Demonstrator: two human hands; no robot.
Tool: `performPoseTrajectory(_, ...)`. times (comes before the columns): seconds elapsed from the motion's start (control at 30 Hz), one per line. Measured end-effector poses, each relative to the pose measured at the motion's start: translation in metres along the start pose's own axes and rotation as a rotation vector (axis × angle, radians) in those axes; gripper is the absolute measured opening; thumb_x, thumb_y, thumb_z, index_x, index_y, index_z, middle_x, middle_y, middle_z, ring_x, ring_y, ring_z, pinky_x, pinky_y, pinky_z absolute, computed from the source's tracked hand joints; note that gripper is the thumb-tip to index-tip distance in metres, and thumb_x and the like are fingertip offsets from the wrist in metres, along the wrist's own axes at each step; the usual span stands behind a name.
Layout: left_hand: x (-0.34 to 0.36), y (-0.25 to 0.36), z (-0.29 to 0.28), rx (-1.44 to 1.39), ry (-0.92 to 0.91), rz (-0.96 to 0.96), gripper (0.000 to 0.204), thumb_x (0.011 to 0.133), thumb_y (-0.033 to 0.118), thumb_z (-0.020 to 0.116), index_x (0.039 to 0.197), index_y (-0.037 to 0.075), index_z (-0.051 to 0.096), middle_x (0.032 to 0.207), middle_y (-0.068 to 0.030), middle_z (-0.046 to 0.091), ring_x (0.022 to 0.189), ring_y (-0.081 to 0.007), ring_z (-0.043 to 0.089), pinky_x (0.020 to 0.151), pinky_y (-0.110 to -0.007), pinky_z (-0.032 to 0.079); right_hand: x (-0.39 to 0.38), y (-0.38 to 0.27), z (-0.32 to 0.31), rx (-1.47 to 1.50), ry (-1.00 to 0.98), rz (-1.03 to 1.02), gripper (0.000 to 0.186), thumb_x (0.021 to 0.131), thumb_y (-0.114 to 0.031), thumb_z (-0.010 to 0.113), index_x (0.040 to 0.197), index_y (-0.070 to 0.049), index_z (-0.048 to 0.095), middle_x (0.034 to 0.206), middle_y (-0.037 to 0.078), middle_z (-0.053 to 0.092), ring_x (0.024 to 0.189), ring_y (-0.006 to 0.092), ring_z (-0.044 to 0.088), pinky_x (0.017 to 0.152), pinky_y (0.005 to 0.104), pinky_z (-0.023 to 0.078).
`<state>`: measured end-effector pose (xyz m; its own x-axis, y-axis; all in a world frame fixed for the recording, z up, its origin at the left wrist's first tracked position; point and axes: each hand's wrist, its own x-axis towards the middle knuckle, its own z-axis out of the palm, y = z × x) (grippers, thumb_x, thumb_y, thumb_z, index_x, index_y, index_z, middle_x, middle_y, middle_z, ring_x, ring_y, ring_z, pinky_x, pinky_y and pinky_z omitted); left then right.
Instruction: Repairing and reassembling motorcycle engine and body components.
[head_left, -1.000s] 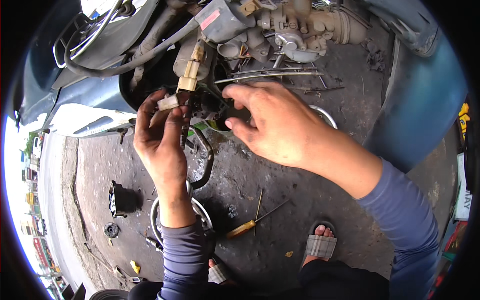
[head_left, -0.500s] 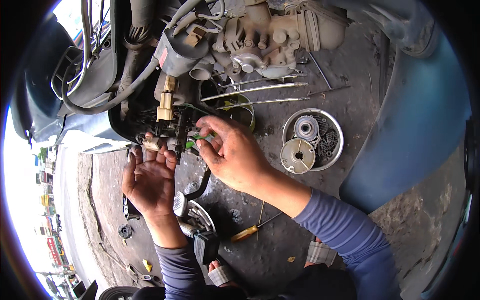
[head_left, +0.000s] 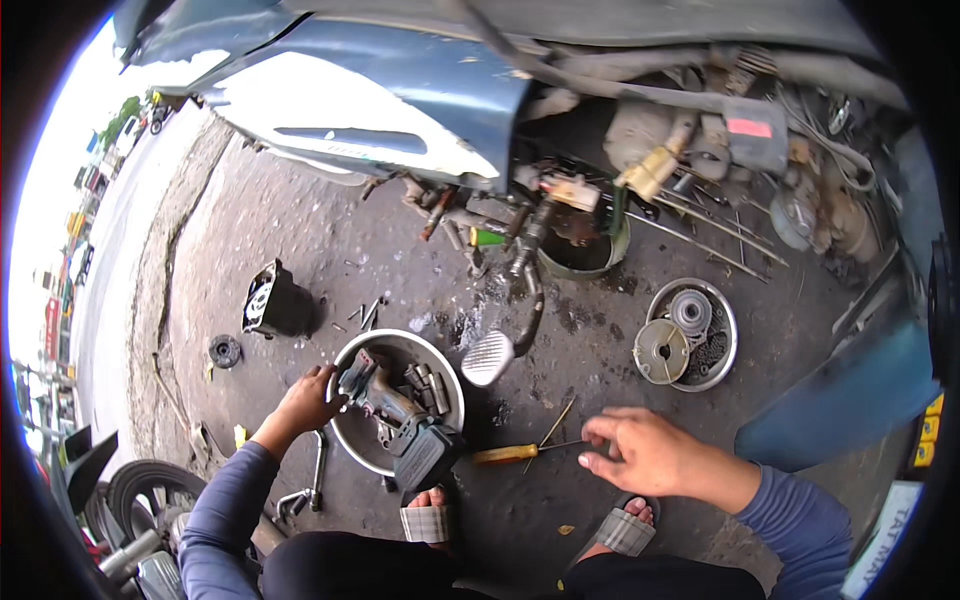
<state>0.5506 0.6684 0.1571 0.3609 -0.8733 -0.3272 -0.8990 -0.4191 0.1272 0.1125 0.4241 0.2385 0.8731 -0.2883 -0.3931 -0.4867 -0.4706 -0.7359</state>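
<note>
On the ground, left of centre: round metal bowl [head_left: 425, 352], dull silver, open side up, power tool [head_left: 385, 392] lying in it.
Power tool: cordless, pistol-shaped, worn grey-blue body, grimy; nose by the bowl's upper left rim, dark blocky battery pack [head_left: 428, 455] hanging out over the lower right rim.
Sockets [head_left: 430, 390]: loose metal cylinders, greyish shine, right half of the bowl, beside the tool.
Left hand [head_left: 308, 398]: at the bowl's left rim, fingers right by the tool's nose; can't tell if it grips rim, tool or nothing.
Screwdriver [head_left: 507, 455]: on the ground just off the bowl's lower right rim; yellow-orange handle, slim dark shaft pointing right.
Thin rod [head_left: 559, 422]: brownish, slanted across the screwdriver.
Right hand [head_left: 645, 452]: at the shaft's tip; fingers loosely curled, thumb apart, no grip visible; contact with tip unclear.
Sandals [head_left: 427, 523]: plaid straps, one below the bowl, one below the right hand.
Pedal [head_left: 488, 358]: ribbed, pale, near the bowl's upper right rim.
Bolts [head_left: 370, 313]: few, loose, just above the bowl's top rim.
Dark housing [head_left: 283, 303]: on the ground, up and left of the bowl.
Smaller bowl [head_left: 728, 318]: well right, holds gear, chain and round cover [head_left: 661, 352].
Body panel [head_left: 390, 110]: blue and white, across the top.
</note>
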Motion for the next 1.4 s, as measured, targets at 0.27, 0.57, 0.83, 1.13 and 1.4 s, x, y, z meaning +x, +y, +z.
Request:
performPoseTrajectory(0.27, -0.006, -0.044, 0.095, -1.014, 0.530, -0.420, 0.047, 0.090, 0.032, 0.066, 0.120, -0.003, 0.060, 0.107, -0.0210, 0.065, 0.098, -0.0321, 0.065, 0.088, -0.038, 0.050, 0.088, -0.014, 0.092, 0.247, -0.437, 0.297, 0.068, 0.092, -0.047, 0.063, 0.127, 0.009, 0.049, 0.112, 0.023, 0.064, 0.102, 0.0318, 0.065, 0.087, 0.0403, 0.053)
performPoseTrajectory(0.57, 0.011, -0.032, 0.069, -0.575, 0.329, -0.400, 0.065, 0.078, 0.052, 0.074, 0.108, -0.003, 0.058, 0.103, -0.0250, 0.059, 0.102, -0.0416, 0.060, 0.089, -0.047, 0.049, 0.181, -0.009, 0.241, 1.233, 0.430, 0.423, 0.044, 0.096, -0.030, 0.058, 0.127, -0.001, 0.046, 0.119, 0.009, 0.053, 0.108, 0.0187, 0.052, 0.095, 0.0324, 0.040)
performPoseTrajectory(0.83, -0.062, -0.114, 0.036, -0.845, 0.531, -0.736, 0.060, 0.067, 0.045, 0.085, 0.093, -0.006, 0.066, 0.088, -0.0210, 0.069, 0.082, -0.0276, 0.068, 0.076, -0.038, 0.053, 0.212, -0.137, 0.246, 0.862, 0.309, 0.194, 0.028, 0.099, -0.029, 0.050, 0.103, -0.002, 0.045, 0.100, 0.011, 0.054, 0.095, 0.0188, 0.051, 0.086, 0.0342, 0.042)
performPoseTrajectory(1.13, -0.181, -0.320, 0.107, -0.580, 0.620, -1.077, 0.073, 0.069, 0.045, 0.084, 0.115, -0.009, 0.063, 0.106, -0.0248, 0.067, 0.099, -0.0309, 0.066, 0.088, -0.039, 0.050, 0.344, -0.233, 0.381, 1.133, -0.147, -0.115, 0.079, 0.074, -0.038, 0.084, 0.126, 0.005, 0.042, 0.110, 0.014, 0.058, 0.101, 0.0200, 0.056, 0.090, 0.0336, 0.046)
performPoseTrajectory(1.4, -0.159, -0.238, 0.137, -1.077, 0.897, -1.229, 0.035, 0.085, 0.026, 0.074, 0.100, -0.001, 0.059, 0.091, -0.0106, 0.060, 0.080, -0.0224, 0.061, 0.071, -0.036, 0.054, 0.322, -0.184, 0.345, 0.969, -0.298, -0.132, 0.057, 0.085, -0.025, 0.077, 0.128, 0.001, 0.050, 0.111, 0.009, 0.059, 0.096, 0.0135, 0.060, 0.082, 0.0291, 0.051)
